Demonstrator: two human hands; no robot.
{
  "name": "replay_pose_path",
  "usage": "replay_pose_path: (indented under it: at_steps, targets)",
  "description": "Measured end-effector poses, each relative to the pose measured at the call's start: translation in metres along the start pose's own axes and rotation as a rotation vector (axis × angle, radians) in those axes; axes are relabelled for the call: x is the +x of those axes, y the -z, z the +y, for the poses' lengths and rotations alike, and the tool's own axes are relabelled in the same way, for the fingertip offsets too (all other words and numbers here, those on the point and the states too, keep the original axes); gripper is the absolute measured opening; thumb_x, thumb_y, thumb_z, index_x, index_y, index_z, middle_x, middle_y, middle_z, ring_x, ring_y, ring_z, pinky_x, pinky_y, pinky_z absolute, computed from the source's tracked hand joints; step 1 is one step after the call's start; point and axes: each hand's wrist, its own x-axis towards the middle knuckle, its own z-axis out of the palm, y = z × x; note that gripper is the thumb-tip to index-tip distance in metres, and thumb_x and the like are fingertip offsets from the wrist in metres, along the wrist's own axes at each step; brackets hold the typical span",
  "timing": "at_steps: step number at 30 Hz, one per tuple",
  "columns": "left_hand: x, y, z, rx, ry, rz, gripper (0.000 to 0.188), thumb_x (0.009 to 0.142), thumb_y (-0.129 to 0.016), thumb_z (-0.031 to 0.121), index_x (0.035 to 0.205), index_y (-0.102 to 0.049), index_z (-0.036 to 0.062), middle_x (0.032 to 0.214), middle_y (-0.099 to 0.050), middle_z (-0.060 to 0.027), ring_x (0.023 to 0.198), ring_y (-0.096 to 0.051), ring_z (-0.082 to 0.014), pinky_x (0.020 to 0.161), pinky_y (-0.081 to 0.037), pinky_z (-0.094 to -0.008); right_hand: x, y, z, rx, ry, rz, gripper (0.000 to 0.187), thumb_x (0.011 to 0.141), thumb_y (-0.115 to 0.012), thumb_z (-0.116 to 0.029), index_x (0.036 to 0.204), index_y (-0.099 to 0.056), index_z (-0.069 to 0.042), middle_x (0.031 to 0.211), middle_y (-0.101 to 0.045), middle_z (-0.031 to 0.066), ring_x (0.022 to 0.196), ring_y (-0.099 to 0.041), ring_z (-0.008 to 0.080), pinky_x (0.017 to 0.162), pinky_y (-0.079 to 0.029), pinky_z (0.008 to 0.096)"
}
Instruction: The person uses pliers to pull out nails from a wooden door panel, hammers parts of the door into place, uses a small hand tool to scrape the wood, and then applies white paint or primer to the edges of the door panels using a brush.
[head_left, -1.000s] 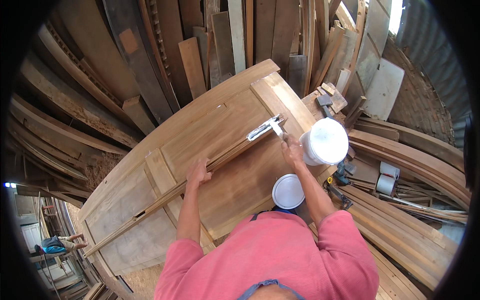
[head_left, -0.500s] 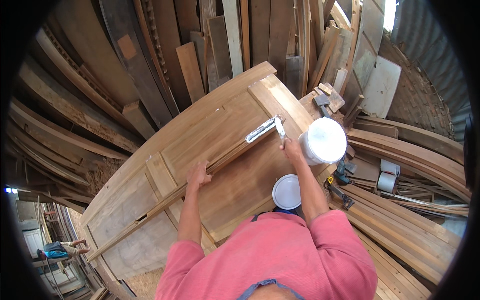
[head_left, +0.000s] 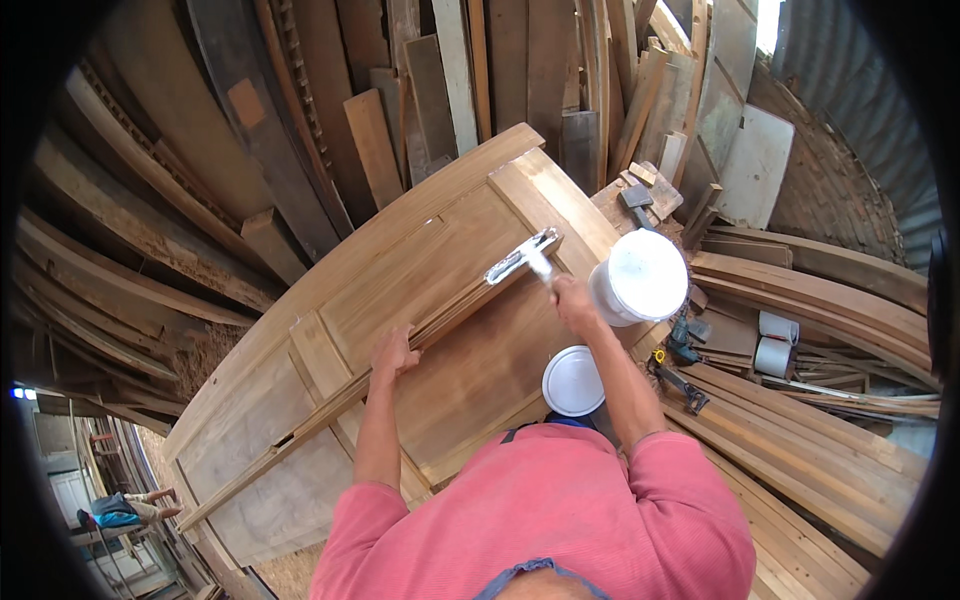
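A panelled wooden door [head_left: 465,385] lies before me, with a long wooden rail [head_left: 345,393] running diagonally across it. My left hand [head_left: 395,352] is closed over this rail near its middle, thumb and fingers bent round the edge. Toward the rail's far right end, a white paste [head_left: 508,262] coats a narrow strip. My right hand [head_left: 575,303] grips the handle of a flat spreading tool [head_left: 541,266], smeared white, whose tip touches the coated strip. Motion blurs the tool, so its exact kind cannot be made out.
A white bucket [head_left: 645,278] stands at the door's right edge, close to my right forearm. Nearer me is a round white lid [head_left: 573,381]. A mallet [head_left: 636,203], a handsaw [head_left: 690,395] and stacked planks [head_left: 790,455] lie rightward. Boards lean behind; a person [head_left: 118,511] is far left.
My right hand has shifted slightly left and toward me, swinging the spreading tool down across the white-coated strip. My left hand keeps its hold on the rail.
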Motion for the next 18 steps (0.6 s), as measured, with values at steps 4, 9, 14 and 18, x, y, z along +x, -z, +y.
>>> replay_pose_path:
  at_steps: [4,9,14,18]
  targets:
    - [0.001,0.000,0.005,0.012,-0.029,0.013,0.057,0.076,-0.078,0.027,0.129,-0.060,0.0160,0.124,-0.064,-0.0158,0.118,-0.058,-0.0380,0.099,-0.047,-0.0489,0.036,0.017,0.003,0.075,-0.173,0.159,0.027,0.092,-0.046,-0.021,0.073,-0.059,-0.009,0.059,-0.054,0.0033,0.041,-0.044,0.0147,0.041,-0.035,0.0343]
    - [0.000,-0.003,0.002,0.023,-0.038,0.033,0.057,0.076,-0.078,0.027,0.128,-0.060,0.0159,0.122,-0.064,-0.0156,0.118,-0.058,-0.0374,0.098,-0.047,-0.0489,0.014,-0.013,0.022,-0.225,0.024,-0.025,0.029,0.093,-0.048,-0.022,0.073,-0.062,-0.007,0.061,-0.056,0.0033,0.045,-0.048,0.0142,0.043,-0.036,0.0335]
    - [-0.006,0.003,0.001,0.022,-0.023,0.026,0.056,0.076,-0.078,0.027,0.128,-0.060,0.0156,0.121,-0.065,-0.0159,0.117,-0.058,-0.0369,0.097,-0.048,-0.0481,-0.002,-0.018,0.001,-0.118,0.038,0.018,0.029,0.093,-0.048,-0.022,0.074,-0.063,-0.006,0.062,-0.058,0.0038,0.050,-0.051,0.0138,0.047,-0.039,0.0331]
    - [-0.005,0.009,0.011,0.018,-0.031,0.018,0.055,0.076,-0.078,0.026,0.127,-0.061,0.0151,0.118,-0.066,-0.0164,0.114,-0.060,-0.0372,0.095,-0.049,-0.0480,0.017,-0.012,0.016,-0.355,0.124,0.057,0.025,0.089,-0.048,-0.016,0.074,-0.064,-0.004,0.063,-0.060,0.0054,0.054,-0.054,0.0150,0.054,-0.044,0.0325]
